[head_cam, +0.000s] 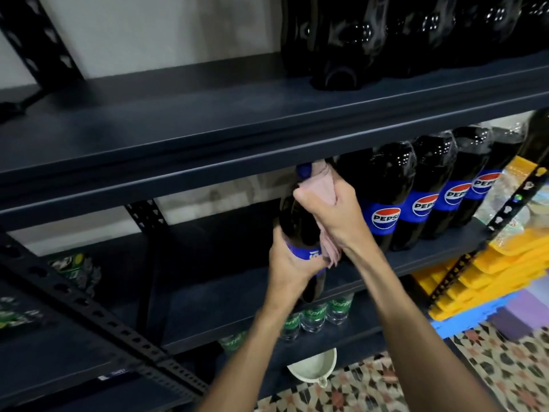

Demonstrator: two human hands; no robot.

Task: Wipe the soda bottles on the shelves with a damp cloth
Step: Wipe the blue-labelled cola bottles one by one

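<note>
Pepsi bottle (297, 221), cap (303, 170) at shelf lip (208, 173); left hand (289, 263) grips it, right hand (332, 209) grips cloth (319, 185).

Both bare forearms (401, 307) reach up and away from the near edge, the left one from near the centre, the right one from the near right. The left hand (292, 264) has its fingers curled round the middle of a dark plastic cola bottle with a blue label (292, 221). Just above it and slightly to the right, the right hand (334, 211) clutches a pale pink cloth (319, 188), with the thumb stretched left across the cloth, holding it against the bottle's upper part.
</note>
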